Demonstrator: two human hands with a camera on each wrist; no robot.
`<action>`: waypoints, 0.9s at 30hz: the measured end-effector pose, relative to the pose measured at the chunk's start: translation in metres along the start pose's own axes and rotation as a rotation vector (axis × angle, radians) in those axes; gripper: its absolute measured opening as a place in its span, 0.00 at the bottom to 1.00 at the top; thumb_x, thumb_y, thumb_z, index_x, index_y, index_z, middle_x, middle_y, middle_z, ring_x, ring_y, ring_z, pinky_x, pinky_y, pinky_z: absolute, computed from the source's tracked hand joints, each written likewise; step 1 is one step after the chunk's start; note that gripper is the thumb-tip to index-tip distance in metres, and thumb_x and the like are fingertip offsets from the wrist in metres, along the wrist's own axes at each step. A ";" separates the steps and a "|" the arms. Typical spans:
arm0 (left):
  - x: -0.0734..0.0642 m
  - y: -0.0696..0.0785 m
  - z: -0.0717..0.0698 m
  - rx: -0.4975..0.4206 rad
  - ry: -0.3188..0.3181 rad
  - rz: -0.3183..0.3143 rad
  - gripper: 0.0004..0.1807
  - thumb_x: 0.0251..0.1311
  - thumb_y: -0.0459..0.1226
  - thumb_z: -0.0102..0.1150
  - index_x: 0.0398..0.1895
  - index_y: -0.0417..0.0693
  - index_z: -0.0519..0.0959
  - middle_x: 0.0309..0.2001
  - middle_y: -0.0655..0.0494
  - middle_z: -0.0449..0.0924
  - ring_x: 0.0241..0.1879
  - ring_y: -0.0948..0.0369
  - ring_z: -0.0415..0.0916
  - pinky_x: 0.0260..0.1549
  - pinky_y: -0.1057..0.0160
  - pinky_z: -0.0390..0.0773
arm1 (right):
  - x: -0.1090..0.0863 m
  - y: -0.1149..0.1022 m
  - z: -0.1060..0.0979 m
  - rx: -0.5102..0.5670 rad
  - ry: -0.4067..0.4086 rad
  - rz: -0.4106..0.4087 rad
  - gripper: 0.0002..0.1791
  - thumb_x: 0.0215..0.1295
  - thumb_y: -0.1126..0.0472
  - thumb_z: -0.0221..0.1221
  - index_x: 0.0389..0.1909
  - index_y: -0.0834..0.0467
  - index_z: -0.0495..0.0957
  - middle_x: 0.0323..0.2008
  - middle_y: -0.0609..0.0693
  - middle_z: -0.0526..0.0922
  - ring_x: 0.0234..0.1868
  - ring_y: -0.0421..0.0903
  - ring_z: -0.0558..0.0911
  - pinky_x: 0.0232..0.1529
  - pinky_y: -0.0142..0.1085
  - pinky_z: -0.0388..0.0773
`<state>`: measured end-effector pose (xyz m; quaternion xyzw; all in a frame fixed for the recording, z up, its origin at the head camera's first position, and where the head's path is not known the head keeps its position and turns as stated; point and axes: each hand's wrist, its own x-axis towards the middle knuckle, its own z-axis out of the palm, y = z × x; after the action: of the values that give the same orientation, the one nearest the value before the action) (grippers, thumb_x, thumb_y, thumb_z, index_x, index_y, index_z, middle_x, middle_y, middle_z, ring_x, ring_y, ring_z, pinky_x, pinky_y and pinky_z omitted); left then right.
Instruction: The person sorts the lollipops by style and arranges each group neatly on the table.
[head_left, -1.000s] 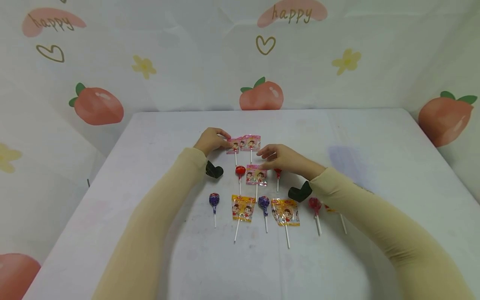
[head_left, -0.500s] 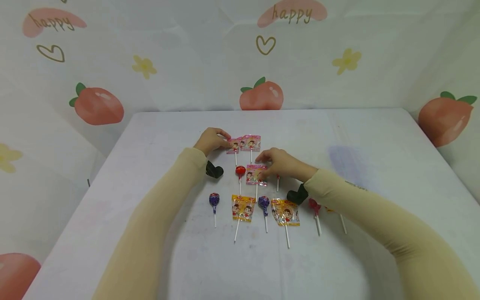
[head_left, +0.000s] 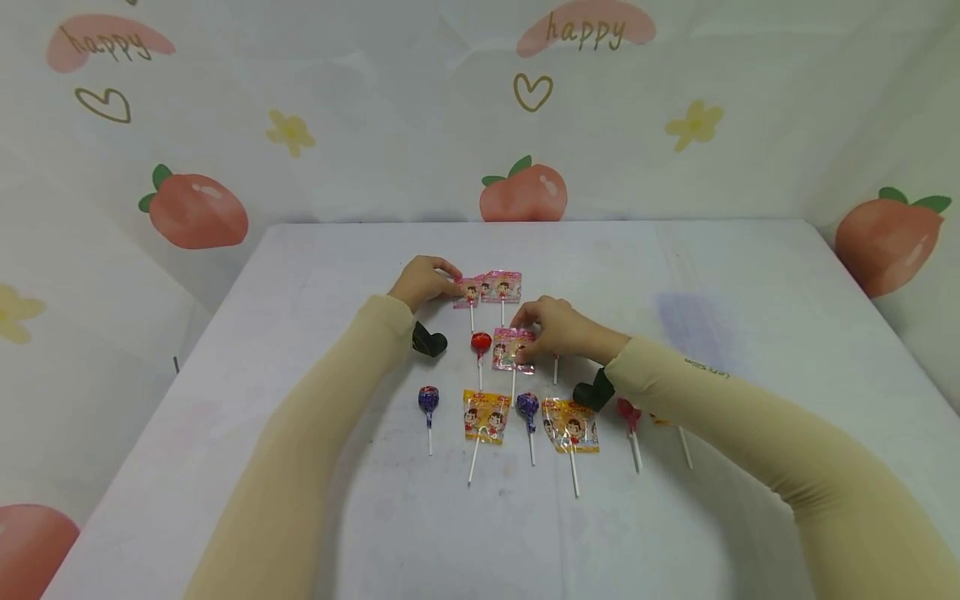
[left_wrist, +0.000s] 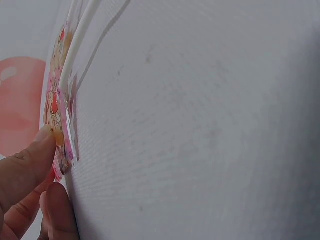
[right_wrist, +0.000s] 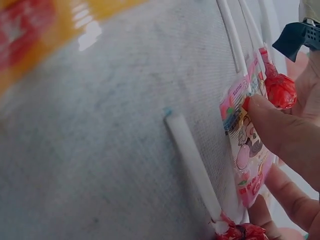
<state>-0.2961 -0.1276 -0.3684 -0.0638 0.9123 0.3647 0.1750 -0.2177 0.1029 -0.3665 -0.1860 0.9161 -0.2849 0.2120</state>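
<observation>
My left hand (head_left: pixel 423 282) pinches the left edge of a pink-wrapped lollipop (head_left: pixel 467 293) at the back; in the left wrist view its thumb (left_wrist: pixel 31 162) lies on the wrapper. A second pink-wrapped lollipop (head_left: pixel 504 286) overlaps that one on its right. Closer to me, my right hand (head_left: pixel 564 327) holds another pink-wrapped lollipop (head_left: pixel 505 342) between thumb and fingers, as the right wrist view shows with the thumb (right_wrist: pixel 280 127) across the wrapper. To its left lies a red lollipop (head_left: pixel 481 342). Another red lollipop (right_wrist: pixel 243 232) is mostly hidden behind my right hand in the head view.
A front row holds purple lollipops (head_left: pixel 428 398), yellow-wrapped lollipops (head_left: pixel 486 414) and a darker red lollipop (head_left: pixel 628 411). My right sleeve (head_left: pixel 697 396) partly covers one more at the row's right end. The white table (head_left: pixel 450 542) meets a printed backdrop (head_left: pixel 405 100) at its back edge.
My right hand has shifted slightly left and toward me, from the wrapper's right edge onto the middle pink-wrapped lollipop, now covering the red head beside it. My left hand stays put.
</observation>
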 end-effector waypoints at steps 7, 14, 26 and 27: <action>-0.001 0.001 0.000 -0.022 -0.012 -0.017 0.18 0.55 0.40 0.69 0.50 0.50 0.81 0.53 0.50 0.74 0.47 0.56 0.66 0.54 0.57 0.68 | 0.000 0.001 0.000 0.040 0.006 -0.016 0.23 0.51 0.61 0.72 0.47 0.59 0.76 0.48 0.55 0.79 0.46 0.50 0.71 0.52 0.44 0.72; -0.001 0.000 0.000 -0.030 -0.007 -0.022 0.18 0.54 0.40 0.70 0.49 0.50 0.82 0.58 0.50 0.72 0.48 0.55 0.65 0.57 0.57 0.67 | -0.004 0.001 -0.001 0.114 0.006 -0.023 0.23 0.52 0.62 0.72 0.47 0.59 0.73 0.45 0.55 0.76 0.45 0.50 0.71 0.50 0.42 0.71; 0.003 -0.002 0.001 -0.011 0.005 -0.016 0.18 0.53 0.40 0.71 0.48 0.49 0.82 0.60 0.49 0.72 0.55 0.53 0.65 0.63 0.53 0.63 | -0.006 0.003 -0.013 0.187 0.020 -0.082 0.22 0.55 0.59 0.70 0.47 0.58 0.72 0.42 0.56 0.75 0.43 0.50 0.71 0.37 0.36 0.72; 0.003 -0.002 0.001 -0.012 0.005 -0.016 0.18 0.53 0.40 0.71 0.48 0.49 0.82 0.60 0.49 0.72 0.55 0.53 0.65 0.63 0.53 0.64 | -0.006 0.002 -0.014 0.186 0.029 -0.090 0.22 0.56 0.59 0.70 0.47 0.58 0.72 0.42 0.56 0.74 0.43 0.51 0.71 0.38 0.36 0.71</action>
<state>-0.2981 -0.1283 -0.3720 -0.0732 0.9101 0.3684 0.1751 -0.2202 0.1138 -0.3556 -0.2023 0.8793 -0.3807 0.2023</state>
